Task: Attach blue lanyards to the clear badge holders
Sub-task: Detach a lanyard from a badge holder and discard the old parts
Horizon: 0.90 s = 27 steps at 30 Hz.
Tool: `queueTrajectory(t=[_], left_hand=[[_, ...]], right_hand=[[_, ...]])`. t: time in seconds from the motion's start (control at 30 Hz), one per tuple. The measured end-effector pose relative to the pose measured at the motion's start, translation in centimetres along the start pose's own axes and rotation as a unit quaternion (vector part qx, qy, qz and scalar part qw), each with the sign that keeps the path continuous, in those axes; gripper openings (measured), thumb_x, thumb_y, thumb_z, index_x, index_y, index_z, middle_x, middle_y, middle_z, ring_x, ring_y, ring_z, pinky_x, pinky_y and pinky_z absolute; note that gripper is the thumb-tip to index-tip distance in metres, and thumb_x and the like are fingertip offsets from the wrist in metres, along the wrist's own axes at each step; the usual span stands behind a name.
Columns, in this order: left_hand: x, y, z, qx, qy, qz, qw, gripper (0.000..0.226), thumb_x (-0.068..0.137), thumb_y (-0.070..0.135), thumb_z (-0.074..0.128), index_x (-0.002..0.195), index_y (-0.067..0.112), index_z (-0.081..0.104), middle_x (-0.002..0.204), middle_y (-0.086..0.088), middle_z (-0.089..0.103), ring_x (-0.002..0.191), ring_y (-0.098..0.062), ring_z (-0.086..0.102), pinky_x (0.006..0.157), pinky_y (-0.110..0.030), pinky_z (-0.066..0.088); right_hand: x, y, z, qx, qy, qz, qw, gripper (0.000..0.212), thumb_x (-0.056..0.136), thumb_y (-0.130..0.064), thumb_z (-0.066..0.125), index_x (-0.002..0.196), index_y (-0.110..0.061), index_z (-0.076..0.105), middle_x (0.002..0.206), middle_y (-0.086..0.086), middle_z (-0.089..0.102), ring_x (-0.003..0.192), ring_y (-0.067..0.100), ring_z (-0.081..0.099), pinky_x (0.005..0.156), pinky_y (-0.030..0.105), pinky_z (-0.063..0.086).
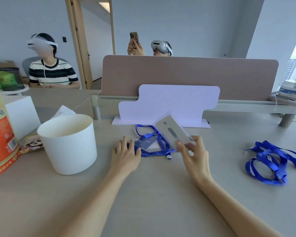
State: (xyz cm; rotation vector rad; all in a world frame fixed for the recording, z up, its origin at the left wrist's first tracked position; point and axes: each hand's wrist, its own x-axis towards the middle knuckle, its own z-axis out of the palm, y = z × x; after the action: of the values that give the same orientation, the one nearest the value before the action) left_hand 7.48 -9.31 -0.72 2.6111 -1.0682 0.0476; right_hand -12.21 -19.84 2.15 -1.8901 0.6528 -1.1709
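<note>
Clear badge holder [173, 132], near edge in right hand [194, 157], above blue lanyard [154, 153]

The lanyards [263, 154] are bright blue, the clear badge holder [167, 129] shows a pale grey card with a darker grey slot, the table [152, 194] is grey-beige, the tub [68, 147] plain white, the stand [169, 103] pale lilac, the divider [186, 74] dusty taupe, the carton [0, 142] orange-red with print, and a seated person's shirt [51, 72] white with black stripes.

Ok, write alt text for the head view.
The right hand holds a badge holder tilted above the desk; the left hand rests flat on a blue lanyard. More lanyards lie piled at right, a white bucket at left.
</note>
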Motion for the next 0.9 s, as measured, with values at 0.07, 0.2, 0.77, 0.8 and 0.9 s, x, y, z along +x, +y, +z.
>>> queueTrajectory(t=[0.07, 0.2, 0.77, 0.8, 0.9], left_hand=[[-1.0, 0.1, -0.9, -0.163, 0.002, 0.033, 0.986, 0.053, 0.100, 0.030, 0.031, 0.151, 0.020, 0.019, 0.161, -0.001, 0.006, 0.145, -0.016, 0.009, 0.114, -0.030, 0.017], [-4.9, 0.0, -3.9, -0.522, -0.087, 0.067, 0.846, 0.039, 0.099, 0.012, 0.035, 0.121, 0.039, 0.053, 0.137, 0.017, 0.051, 0.127, 0.004, 0.040, 0.096, -0.015, 0.029], [-4.7, 0.0, -2.3, -0.392, -0.186, 0.118, 0.893, 0.018, 0.092, 0.031, 0.056, 0.107, 0.029, 0.066, 0.103, 0.017, 0.071, 0.100, -0.003, 0.064, 0.092, -0.024, 0.047], [-4.1, 0.1, -2.0, -0.378, -0.168, 0.100, 0.905, 0.022, 0.087, 0.040, 0.056, 0.104, 0.029, 0.066, 0.103, 0.012, 0.072, 0.101, -0.009, 0.065, 0.094, -0.031, 0.047], [-2.7, 0.9, -1.7, -0.387, -0.092, 0.032, 0.917, 0.025, 0.083, 0.045, 0.054, 0.094, 0.025, 0.063, 0.094, 0.007, 0.070, 0.093, -0.017, 0.064, 0.084, -0.033, 0.045]], right_hand=[[-1.7, -0.3, -0.8, -0.039, -0.043, -0.032, 0.998, 0.029, 0.092, -0.026, 0.063, 0.095, -0.040, 0.039, 0.073, -0.015, 0.066, 0.070, 0.010, 0.056, 0.065, 0.012, 0.040], [-3.6, -0.8, -1.3, -0.042, -0.086, -0.060, 0.994, 0.033, 0.089, -0.024, 0.067, 0.097, -0.043, 0.041, 0.071, -0.005, 0.060, 0.059, 0.018, 0.045, 0.057, 0.018, 0.037], [-1.6, 1.9, -2.3, -0.196, -0.166, -0.006, 0.967, 0.040, 0.088, -0.048, 0.062, 0.121, -0.029, 0.051, 0.064, -0.010, 0.056, 0.062, 0.009, 0.052, 0.063, 0.021, 0.044], [-1.2, 2.1, -2.2, -0.201, -0.163, 0.002, 0.966, 0.042, 0.089, -0.048, 0.060, 0.125, -0.029, 0.048, 0.065, -0.009, 0.057, 0.063, 0.009, 0.053, 0.064, 0.024, 0.045], [-0.7, 2.4, -2.3, -0.244, -0.166, 0.003, 0.955, 0.036, 0.093, -0.039, 0.055, 0.126, -0.026, 0.052, 0.079, -0.010, 0.062, 0.080, 0.015, 0.058, 0.078, 0.032, 0.048]])
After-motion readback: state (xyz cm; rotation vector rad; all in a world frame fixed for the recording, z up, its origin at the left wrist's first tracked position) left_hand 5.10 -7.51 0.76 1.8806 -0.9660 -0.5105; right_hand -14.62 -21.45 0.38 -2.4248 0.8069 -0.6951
